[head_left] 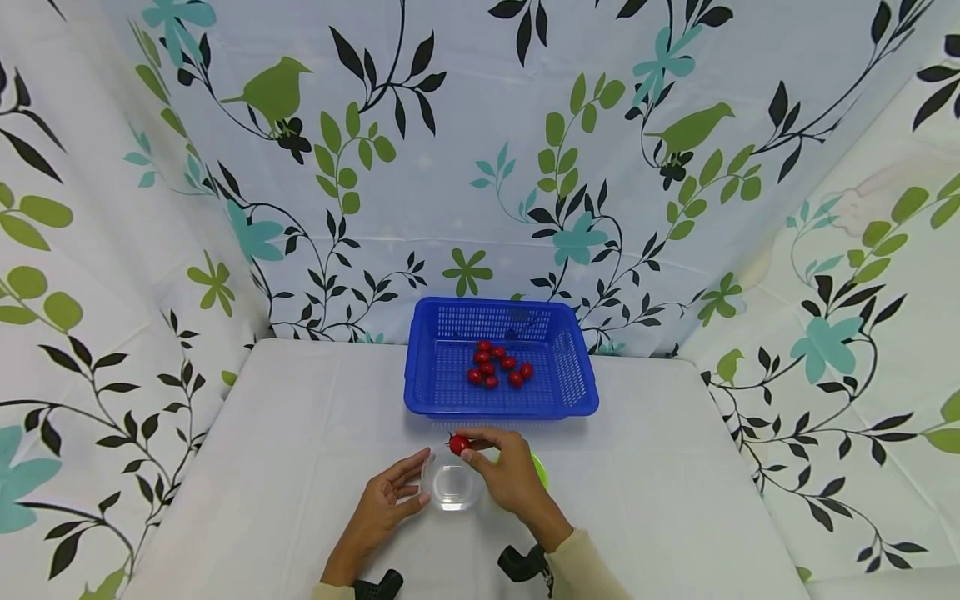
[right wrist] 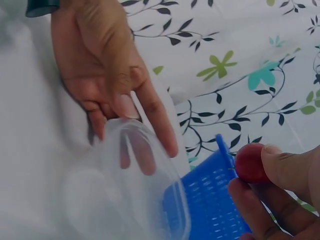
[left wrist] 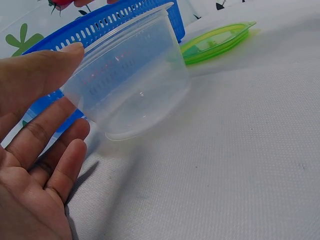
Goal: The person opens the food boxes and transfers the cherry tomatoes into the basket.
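A small clear plastic tub (head_left: 452,485) stands in front of the person. The left hand (head_left: 381,504) holds its left side, the thumb near the rim and the fingers along the wall, as the left wrist view shows. Between thumb and fingers the right hand (head_left: 510,475) pinches a red cherry tomato (right wrist: 251,163) with a green stem, just above the tub's far rim. No tomato shows inside the tub (left wrist: 135,75). Several more cherry tomatoes (head_left: 487,367) lie in a blue plastic basket (head_left: 501,412) beyond the hands.
A bright green lid (left wrist: 217,44) lies on the white tabletop (head_left: 322,417) to the right of the tub, partly behind the right hand in the head view. Patterned cloth (head_left: 450,167) hangs at the back and both sides.
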`<state>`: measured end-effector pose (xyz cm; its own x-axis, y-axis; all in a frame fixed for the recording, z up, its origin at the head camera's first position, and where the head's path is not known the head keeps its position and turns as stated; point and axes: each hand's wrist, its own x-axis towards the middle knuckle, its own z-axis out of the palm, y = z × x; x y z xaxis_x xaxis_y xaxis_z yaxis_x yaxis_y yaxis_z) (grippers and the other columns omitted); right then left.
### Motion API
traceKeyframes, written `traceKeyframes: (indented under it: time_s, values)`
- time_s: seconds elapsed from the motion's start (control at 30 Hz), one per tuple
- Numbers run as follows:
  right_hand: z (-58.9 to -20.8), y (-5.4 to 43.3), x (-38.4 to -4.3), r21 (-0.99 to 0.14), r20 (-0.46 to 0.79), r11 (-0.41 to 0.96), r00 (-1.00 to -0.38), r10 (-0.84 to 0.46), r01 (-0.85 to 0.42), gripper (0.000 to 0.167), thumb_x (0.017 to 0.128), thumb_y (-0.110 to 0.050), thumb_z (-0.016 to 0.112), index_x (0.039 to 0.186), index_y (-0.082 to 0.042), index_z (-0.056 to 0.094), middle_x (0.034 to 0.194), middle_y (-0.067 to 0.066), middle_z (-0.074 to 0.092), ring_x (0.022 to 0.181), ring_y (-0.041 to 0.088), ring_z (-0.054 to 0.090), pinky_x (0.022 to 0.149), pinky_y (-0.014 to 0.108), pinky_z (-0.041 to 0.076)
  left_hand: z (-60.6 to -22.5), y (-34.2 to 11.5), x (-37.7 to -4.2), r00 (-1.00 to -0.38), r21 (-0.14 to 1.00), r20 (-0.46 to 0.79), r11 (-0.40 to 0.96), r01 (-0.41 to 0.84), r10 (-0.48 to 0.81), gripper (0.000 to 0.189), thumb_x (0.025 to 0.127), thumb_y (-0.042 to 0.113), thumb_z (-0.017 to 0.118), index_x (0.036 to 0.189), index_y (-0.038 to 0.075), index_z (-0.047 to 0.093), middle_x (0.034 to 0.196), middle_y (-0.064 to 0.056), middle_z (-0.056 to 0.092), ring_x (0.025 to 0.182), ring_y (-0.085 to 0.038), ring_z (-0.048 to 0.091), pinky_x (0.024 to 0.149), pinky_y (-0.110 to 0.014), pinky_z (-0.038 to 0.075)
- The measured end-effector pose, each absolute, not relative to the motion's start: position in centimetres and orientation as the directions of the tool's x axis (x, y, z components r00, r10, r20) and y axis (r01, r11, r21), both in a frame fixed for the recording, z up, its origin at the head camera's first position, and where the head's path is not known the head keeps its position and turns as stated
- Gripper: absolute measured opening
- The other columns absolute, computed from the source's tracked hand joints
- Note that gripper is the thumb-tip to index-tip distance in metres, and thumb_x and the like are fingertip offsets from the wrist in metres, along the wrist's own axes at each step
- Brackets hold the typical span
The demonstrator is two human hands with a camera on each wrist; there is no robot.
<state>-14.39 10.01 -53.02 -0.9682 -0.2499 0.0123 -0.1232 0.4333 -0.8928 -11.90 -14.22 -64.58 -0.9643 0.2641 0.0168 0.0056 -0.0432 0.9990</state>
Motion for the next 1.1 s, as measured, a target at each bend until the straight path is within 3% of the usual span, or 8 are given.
traceKeyframes:
  time_s: [0.27, 0.57, 0.87, 1.1]
  values:
    - [-51.2, 10.8, -15.9, -0.914, 0.016, 0.394, -0.978, -0.21, -0.099, 0.036, 0.101, -0.012, 0.072, 0.135, -0.023, 0.075, 0.125, -0.004, 0.077, 0.121, 0.023, 0.067, 0.11, 0.052, 0.054, -64.5, -14.2, -11.9, -0.965, 0.999, -0.007, -0.044, -0.019, 0.262, 0.069, 0.094, 0.004, 0.079, 0.156, 0.004, 0.05, 0.165, -0.019, 0.048, 0.139, -0.013, 0.058, 0.105, -0.021, 0.054]
    - [-50.1, 11.8, -18.3, -0.937, 0.034, 0.339, -0.986, -0.166, -0.089, 0.037, 0.102, -0.009, 0.07, 0.135, -0.024, 0.074, 0.131, -0.002, 0.076, 0.125, 0.024, 0.068, 0.102, 0.034, 0.06, -64.5, -14.2, -11.9, -0.964, 0.999, 0.02, -0.043, 0.009, 0.265, 0.066, 0.095, 0.0, 0.076, 0.156, 0.002, 0.05, 0.164, -0.021, 0.047, 0.14, -0.014, 0.058, 0.105, -0.023, 0.053]
    - [-49.2, 12.6, -20.7, -0.937, 0.041, 0.342, -0.994, -0.106, -0.075, 0.036, 0.102, -0.007, 0.07, 0.133, -0.024, 0.076, 0.135, 0.001, 0.074, 0.13, 0.025, 0.067, 0.109, 0.043, 0.057, -64.3, -14.1, -12.0, -0.969, 0.999, -0.034, -0.029, -0.043, 0.246, 0.067, 0.094, 0.002, 0.078, 0.156, 0.008, 0.052, 0.164, -0.013, 0.051, 0.139, -0.012, 0.058, 0.107, -0.022, 0.052]
    - [-48.6, 13.5, -22.6, -0.944, 0.043, 0.322, -0.995, -0.09, -0.07, 0.034, 0.102, -0.007, 0.069, 0.133, -0.021, 0.076, 0.141, 0.001, 0.071, 0.133, 0.024, 0.066, 0.112, 0.044, 0.055, -64.2, -14.1, -11.9, -0.967, 0.999, -0.032, -0.025, -0.04, 0.251, 0.067, 0.095, 0.001, 0.077, 0.156, 0.007, 0.051, 0.164, -0.015, 0.049, 0.138, -0.011, 0.058, 0.107, -0.023, 0.052]
